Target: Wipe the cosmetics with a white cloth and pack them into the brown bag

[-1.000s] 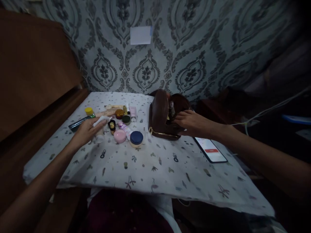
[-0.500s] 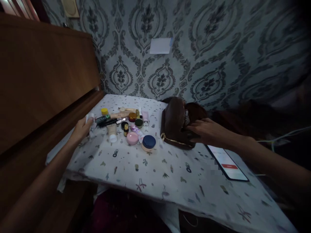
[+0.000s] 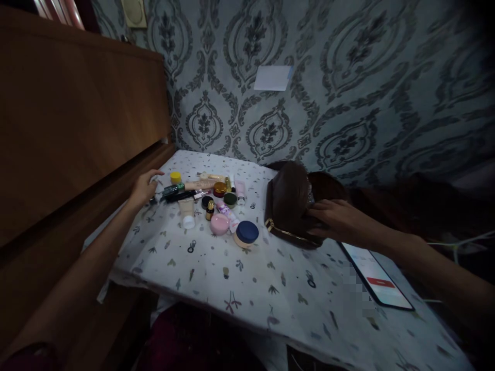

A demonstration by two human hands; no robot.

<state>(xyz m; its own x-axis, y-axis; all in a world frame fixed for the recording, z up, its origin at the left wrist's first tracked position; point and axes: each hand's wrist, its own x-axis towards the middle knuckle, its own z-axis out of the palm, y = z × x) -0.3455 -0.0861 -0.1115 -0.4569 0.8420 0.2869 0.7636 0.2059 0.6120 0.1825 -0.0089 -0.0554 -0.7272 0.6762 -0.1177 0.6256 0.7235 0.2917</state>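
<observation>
The right hand (image 3: 330,216) gripped the rim of the brown bag (image 3: 288,201), positioned near the back edge of the desk (image 3: 251,281). The left hand (image 3: 144,188) was located near the left edge, beside the dark tube (image 3: 172,190); whether it gripped anything could not be determined. The phone (image 3: 375,275) lay near the right edge.

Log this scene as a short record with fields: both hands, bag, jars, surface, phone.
Left hand: near the dark tube; its grip is too unclear to read.
Right hand: at the mouth of the brown bag; its grip is partly hidden.
Bag: open, zip visible along its near side.
Jars: pink jar, navy-lidded jar, yellow-lidded jar, all left of the bag.
Surface: white tablecloth, printed motifs.
Phone: screen lit, right of the bag.
</observation>
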